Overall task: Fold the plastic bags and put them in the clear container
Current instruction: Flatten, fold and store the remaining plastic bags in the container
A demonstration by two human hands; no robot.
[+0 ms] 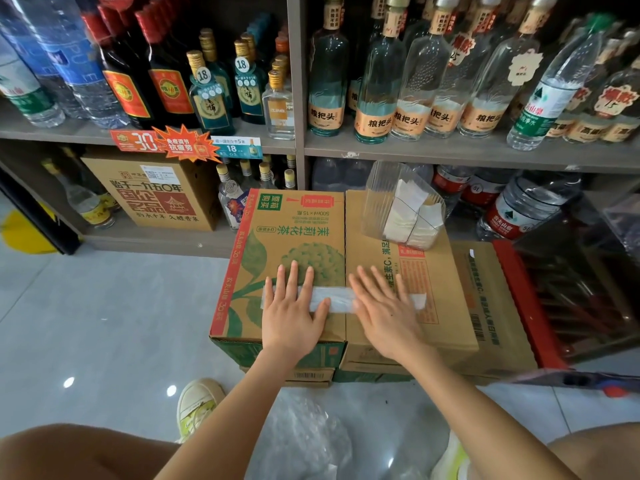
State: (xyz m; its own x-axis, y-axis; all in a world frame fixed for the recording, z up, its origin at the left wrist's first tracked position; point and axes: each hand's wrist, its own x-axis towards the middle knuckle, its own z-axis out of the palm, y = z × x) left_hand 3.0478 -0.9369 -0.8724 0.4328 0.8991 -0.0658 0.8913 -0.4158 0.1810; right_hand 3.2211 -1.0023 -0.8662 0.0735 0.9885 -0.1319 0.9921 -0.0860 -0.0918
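Hands pressed down flat, side by side. The left hand (294,313) and the right hand (388,315) were both open, with straight fingers spread a little, and they held nothing. Both lay on one plastic bag (341,301), which was folded into a long thin strip. The strip ran from nine o'clock to three o'clock across the tops of the left box (298,230) and the right box (450,327), over the line where the two boxes met. Each hand covered part of it. A short piece showed between the hands. One end poked out at nine o'clock from the left hand, and the other end poked out at three o'clock from the right hand.

The clear container (401,202) stood on the far edge of the right box, at about one o'clock from the hands and well apart from them (its sides had thin ribs). Folded white bags (412,216) sat inside it. On the floor at six o'clock, between the person's knees, lay a heap of loose plastic (304,441). Behind the boxes, at twelve o'clock, a shelf (450,152) held many bottles (374,81).
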